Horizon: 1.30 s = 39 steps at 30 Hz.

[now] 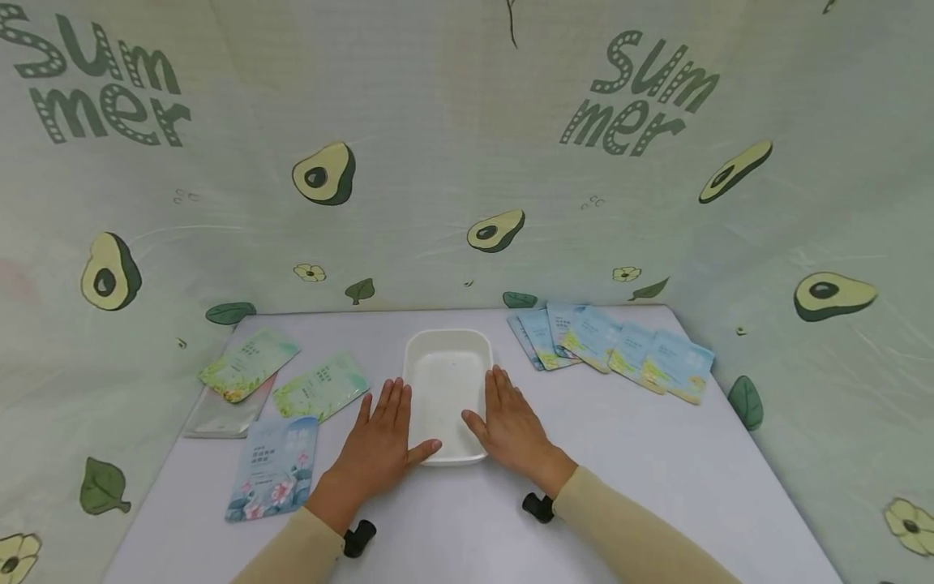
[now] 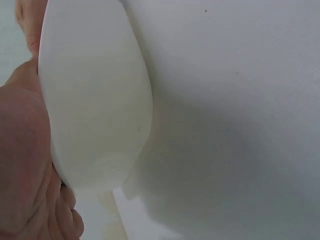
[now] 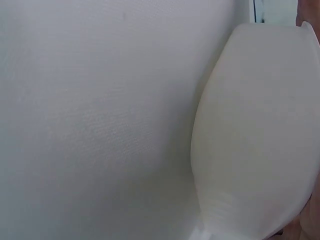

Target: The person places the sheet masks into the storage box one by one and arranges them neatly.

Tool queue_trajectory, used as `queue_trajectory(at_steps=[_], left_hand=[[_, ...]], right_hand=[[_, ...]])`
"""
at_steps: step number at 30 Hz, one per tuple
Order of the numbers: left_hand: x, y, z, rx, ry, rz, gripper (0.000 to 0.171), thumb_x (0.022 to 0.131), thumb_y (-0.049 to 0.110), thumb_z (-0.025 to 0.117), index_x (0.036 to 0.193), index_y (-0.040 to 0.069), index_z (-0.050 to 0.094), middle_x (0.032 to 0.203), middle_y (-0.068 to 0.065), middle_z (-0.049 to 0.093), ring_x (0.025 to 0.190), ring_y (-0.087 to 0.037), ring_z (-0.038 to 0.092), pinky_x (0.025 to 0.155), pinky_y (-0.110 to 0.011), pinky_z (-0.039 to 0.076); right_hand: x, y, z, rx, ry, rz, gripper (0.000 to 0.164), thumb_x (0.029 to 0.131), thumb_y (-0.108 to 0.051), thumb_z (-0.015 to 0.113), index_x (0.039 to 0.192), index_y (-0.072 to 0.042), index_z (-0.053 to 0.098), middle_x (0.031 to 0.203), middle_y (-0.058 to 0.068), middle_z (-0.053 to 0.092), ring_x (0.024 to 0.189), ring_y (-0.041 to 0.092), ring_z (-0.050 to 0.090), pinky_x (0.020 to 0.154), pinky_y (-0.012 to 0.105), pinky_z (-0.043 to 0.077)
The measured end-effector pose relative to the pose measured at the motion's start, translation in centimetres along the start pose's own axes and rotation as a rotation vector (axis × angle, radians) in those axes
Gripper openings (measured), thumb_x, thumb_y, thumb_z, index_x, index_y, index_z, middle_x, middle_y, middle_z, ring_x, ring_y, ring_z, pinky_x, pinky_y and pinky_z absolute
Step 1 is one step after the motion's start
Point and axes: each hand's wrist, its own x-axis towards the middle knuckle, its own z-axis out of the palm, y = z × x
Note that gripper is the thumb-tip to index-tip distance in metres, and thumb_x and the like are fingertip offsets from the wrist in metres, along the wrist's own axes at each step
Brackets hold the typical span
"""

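Observation:
A shallow white plastic tray (image 1: 447,388) sits on the table between two hands, with nothing in it. My left hand (image 1: 379,442) lies along the tray's left side, its fingers straight and its thumb over the near left part. On the opposite side my right hand (image 1: 516,428) touches the rim with extended fingers, thumb pointing inward. In the left wrist view the tray's pale outer wall (image 2: 95,100) fills the space beside the palm (image 2: 22,155). The right wrist view likewise shows the outer wall (image 3: 255,130), with only slivers of the hand at the right edge.
On the left lie two green sachets (image 1: 323,388) (image 1: 251,363), a clear-and-pink packet (image 1: 226,412) and a blue floral sachet (image 1: 272,470). Several blue sachets (image 1: 674,363) overlap at the back right. A printed cloth (image 1: 409,162) hangs behind the white table (image 1: 620,454).

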Motion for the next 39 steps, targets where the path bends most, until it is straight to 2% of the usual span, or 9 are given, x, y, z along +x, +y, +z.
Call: queue_trajectory(at_steps=[3, 9, 16, 24, 30, 34, 39], left_hand=[[-0.1, -0.1, -0.1, 0.004, -0.016, -0.010, 0.110, 0.100, 0.075, 0.047, 0.165, -0.008, 0.017, 0.174, -0.027, 0.012, 0.163, -0.041, 0.007, 0.129, -0.064, 0.012], [0.0, -0.4, 0.1, 0.026, -0.004, -0.001, 0.111, 0.100, 0.077, 0.046, 0.165, -0.008, 0.016, 0.174, -0.026, 0.012, 0.163, -0.041, 0.008, 0.130, -0.063, 0.013], [0.2, -0.4, 0.3, 0.001, 0.010, 0.005, 0.111, 0.099, 0.077, 0.048, 0.165, -0.008, 0.018, 0.174, -0.026, 0.014, 0.163, -0.041, 0.010, 0.130, -0.063, 0.014], [0.2, -0.7, 0.5, -0.007, -0.003, 0.001, 0.113, 0.098, 0.078, 0.047, 0.166, -0.006, 0.016, 0.175, -0.025, 0.011, 0.164, -0.040, 0.008, 0.130, -0.062, 0.012], [0.1, -0.9, 0.3, -0.025, 0.009, 0.010, 0.112, 0.098, 0.076, 0.051, 0.165, -0.007, 0.019, 0.174, -0.026, 0.015, 0.163, -0.042, 0.011, 0.130, -0.063, 0.013], [0.1, -0.9, 0.3, -0.020, -0.003, 0.011, 0.112, 0.099, 0.076, 0.049, 0.165, -0.007, 0.017, 0.174, -0.027, 0.013, 0.163, -0.042, 0.008, 0.130, -0.063, 0.013], [0.0, -0.8, 0.2, -0.022, -0.013, 0.015, 0.111, 0.100, 0.075, 0.048, 0.165, -0.008, 0.015, 0.174, -0.028, 0.012, 0.163, -0.042, 0.006, 0.130, -0.062, 0.013]], right_hand=[[0.2, -0.1, 0.1, -0.010, -0.009, -0.007, 0.087, 0.110, -0.052, 0.050, 0.163, 0.011, 0.022, 0.172, 0.030, 0.018, 0.161, 0.043, 0.021, 0.126, 0.060, 0.029], [0.2, -0.5, -0.1, -0.021, -0.013, 0.000, 0.087, 0.110, -0.052, 0.049, 0.163, 0.011, 0.021, 0.172, 0.030, 0.018, 0.161, 0.043, 0.020, 0.126, 0.061, 0.028], [0.0, -0.1, -0.3, -0.020, -0.025, 0.010, 0.089, 0.110, -0.056, 0.047, 0.165, 0.008, 0.020, 0.173, 0.027, 0.017, 0.162, 0.041, 0.019, 0.128, 0.059, 0.025], [-0.1, 0.8, -0.4, -0.042, -0.010, -0.044, 0.085, 0.110, -0.055, 0.047, 0.164, 0.007, 0.024, 0.172, 0.026, 0.022, 0.161, 0.040, 0.023, 0.127, 0.060, 0.027], [-0.2, 1.2, -0.7, -0.047, -0.008, -0.067, 0.087, 0.110, -0.058, 0.045, 0.164, 0.007, 0.025, 0.172, 0.026, 0.023, 0.161, 0.040, 0.024, 0.127, 0.061, 0.027], [-0.3, 3.1, -1.5, -0.080, -0.006, -0.046, 0.087, 0.110, -0.060, 0.041, 0.164, 0.006, 0.023, 0.173, 0.025, 0.022, 0.161, 0.039, 0.023, 0.128, 0.060, 0.025], [-0.2, 8.0, -3.3, -0.135, 0.059, 0.024, 0.087, 0.111, -0.058, 0.042, 0.164, 0.008, 0.024, 0.171, 0.028, 0.024, 0.159, 0.045, 0.026, 0.127, 0.062, 0.024]])
